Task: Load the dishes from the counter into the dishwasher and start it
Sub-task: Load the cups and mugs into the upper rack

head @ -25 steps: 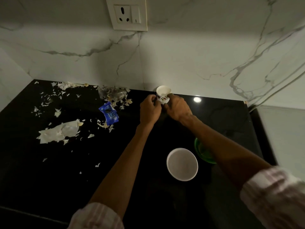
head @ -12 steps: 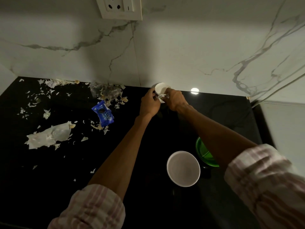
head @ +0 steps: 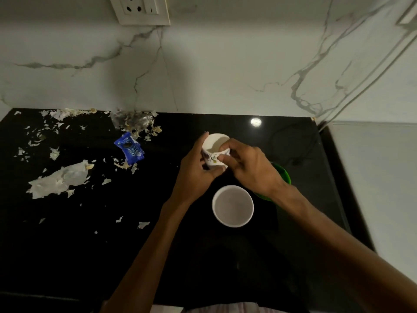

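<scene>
A small white cup with a printed pattern [head: 214, 152] is held above the black counter [head: 67, 256], tilted toward me. My left hand [head: 194, 172] grips its left side and underside. My right hand [head: 250, 166] pinches its right rim, thumb inside the mouth. A white bowl [head: 232, 206] stands on the counter just below both hands. A green bowl [head: 283, 175] sits behind my right wrist, mostly hidden by it. The dishwasher is out of view.
Torn paper scraps and a crumpled white sheet [head: 56, 179] litter the counter's left half. A blue snack wrapper [head: 130, 148] lies near the back. A marble wall with a socket plate [head: 140, 10] rises behind. A pale surface [head: 372, 177] adjoins the counter's right edge.
Both hands have lifted the cup from the back of the counter and drawn it toward me, over the white bowl. The camera has tipped further down.
</scene>
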The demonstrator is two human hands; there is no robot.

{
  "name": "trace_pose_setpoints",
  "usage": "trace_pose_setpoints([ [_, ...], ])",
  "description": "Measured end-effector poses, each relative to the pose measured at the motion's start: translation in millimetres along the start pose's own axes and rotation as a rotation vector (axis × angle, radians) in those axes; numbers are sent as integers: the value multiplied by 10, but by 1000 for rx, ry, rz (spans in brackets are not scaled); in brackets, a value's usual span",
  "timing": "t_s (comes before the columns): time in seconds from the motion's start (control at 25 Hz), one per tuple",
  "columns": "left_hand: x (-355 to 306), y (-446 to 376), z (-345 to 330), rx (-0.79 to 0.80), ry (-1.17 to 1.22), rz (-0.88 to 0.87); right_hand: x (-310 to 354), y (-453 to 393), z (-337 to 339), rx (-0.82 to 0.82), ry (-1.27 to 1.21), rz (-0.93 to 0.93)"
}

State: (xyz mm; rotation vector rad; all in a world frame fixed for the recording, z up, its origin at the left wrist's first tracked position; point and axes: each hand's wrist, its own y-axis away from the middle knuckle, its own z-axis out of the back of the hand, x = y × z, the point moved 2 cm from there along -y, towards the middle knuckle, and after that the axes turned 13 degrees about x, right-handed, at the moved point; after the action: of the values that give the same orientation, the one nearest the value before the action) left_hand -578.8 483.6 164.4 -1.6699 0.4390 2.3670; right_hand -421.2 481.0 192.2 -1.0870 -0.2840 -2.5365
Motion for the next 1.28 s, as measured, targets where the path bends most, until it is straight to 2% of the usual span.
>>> trace_pose_setpoints([
  [0.16, -241, 589, -350, -19, 105, -3, 146, 764, 40, -37, -102, 33],
  [0.36, -425, 1025, -821, -19, 211, 48, 115, 1544, 3, -94, -503, -57],
  [0.56, -537, 1384, -1217, -5, 227, 53, 47, 2107, -56, -181, -755, -38],
  [0.84, -609, 1744, -1568, -89, 344, 133, -2, 2643, -73, -118, -844, 7],
  [1.28, -577, 2270, -1705, 32, 472, 143, 254, 3191, -453, -253, -899, -37],
])
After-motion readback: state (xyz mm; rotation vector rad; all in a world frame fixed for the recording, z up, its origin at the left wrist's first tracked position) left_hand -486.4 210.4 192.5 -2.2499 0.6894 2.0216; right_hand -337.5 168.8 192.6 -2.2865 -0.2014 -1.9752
